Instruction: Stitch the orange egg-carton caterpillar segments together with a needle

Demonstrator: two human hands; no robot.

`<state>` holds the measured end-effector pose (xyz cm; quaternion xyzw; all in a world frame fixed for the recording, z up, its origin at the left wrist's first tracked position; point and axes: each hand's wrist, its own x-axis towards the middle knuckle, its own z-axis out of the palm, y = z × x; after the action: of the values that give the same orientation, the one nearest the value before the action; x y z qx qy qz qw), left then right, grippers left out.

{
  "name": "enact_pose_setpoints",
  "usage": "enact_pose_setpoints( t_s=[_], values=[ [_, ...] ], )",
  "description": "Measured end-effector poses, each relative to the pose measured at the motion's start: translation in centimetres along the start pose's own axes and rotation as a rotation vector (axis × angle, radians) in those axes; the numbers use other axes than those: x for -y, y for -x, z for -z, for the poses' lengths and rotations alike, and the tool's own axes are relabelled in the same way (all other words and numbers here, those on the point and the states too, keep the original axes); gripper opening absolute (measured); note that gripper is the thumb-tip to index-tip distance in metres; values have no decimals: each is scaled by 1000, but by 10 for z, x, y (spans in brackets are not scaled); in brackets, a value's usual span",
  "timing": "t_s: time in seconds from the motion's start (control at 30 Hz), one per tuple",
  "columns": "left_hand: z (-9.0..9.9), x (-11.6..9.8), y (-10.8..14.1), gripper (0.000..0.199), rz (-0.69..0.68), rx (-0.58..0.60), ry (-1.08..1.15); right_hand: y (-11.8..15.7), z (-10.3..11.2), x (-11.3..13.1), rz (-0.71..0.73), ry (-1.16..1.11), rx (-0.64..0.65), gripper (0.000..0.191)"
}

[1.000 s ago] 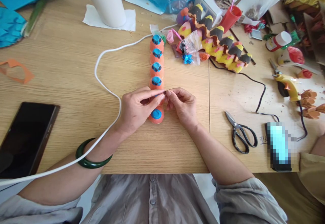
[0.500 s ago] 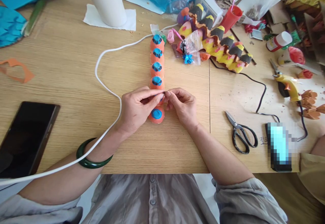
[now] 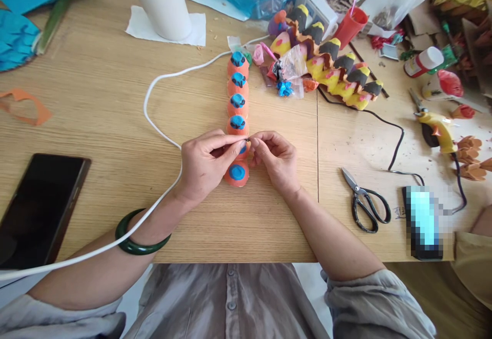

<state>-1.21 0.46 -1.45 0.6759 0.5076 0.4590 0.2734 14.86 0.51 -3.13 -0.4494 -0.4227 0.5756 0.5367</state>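
My left hand (image 3: 205,162) and my right hand (image 3: 274,160) meet over a row of orange domes (image 3: 237,103), joined in a line on the table. Between the fingertips of both hands is a tiny dark bit of clay-like material (image 3: 248,140), pinched at either end. Blue discs top the domes; the far ones carry small black marks, while the nearest dome's blue disc (image 3: 237,172) is plain. My fingers partly cover the dome just beyond it. A dark green bangle (image 3: 132,247) circles my left wrist, and a white cable (image 3: 154,203) runs across that forearm.
Black-handled scissors (image 3: 365,200) and a blurred-screen phone (image 3: 425,221) lie to the right. A dark phone (image 3: 42,208) is at left. Yellow-and-black painted egg-carton strips (image 3: 334,67), a red cup (image 3: 350,26) and a white roll (image 3: 163,6) stand farther back. Someone's sleeve (image 3: 472,262) shows at right.
My left fingertips have drawn back slightly to the left, so more of the dark bit and of the blue disc below shows. The row of domes stays put.
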Motion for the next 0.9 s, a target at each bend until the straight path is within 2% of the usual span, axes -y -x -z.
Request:
enact_pose_setpoints(
  t_s=[0.23,0.37,0.5,0.63,0.9],
  values=[
    [0,1,2,15,-64,27,-4,-1,0,-1,1,-22,-1,42],
    [1,0,1,22,10,26,10,-1,1,-3,-2,6,-21,44],
    [3,-2,-2,14,24,4,26,-1,1,-3,16,0,-21,42],
    [3,-3,-2,6,49,37,60,-1,1,-2,25,-12,-18,42],
    [2,-2,-3,7,69,35,65,-1,1,-1,29,-29,22,39]
  ],
)
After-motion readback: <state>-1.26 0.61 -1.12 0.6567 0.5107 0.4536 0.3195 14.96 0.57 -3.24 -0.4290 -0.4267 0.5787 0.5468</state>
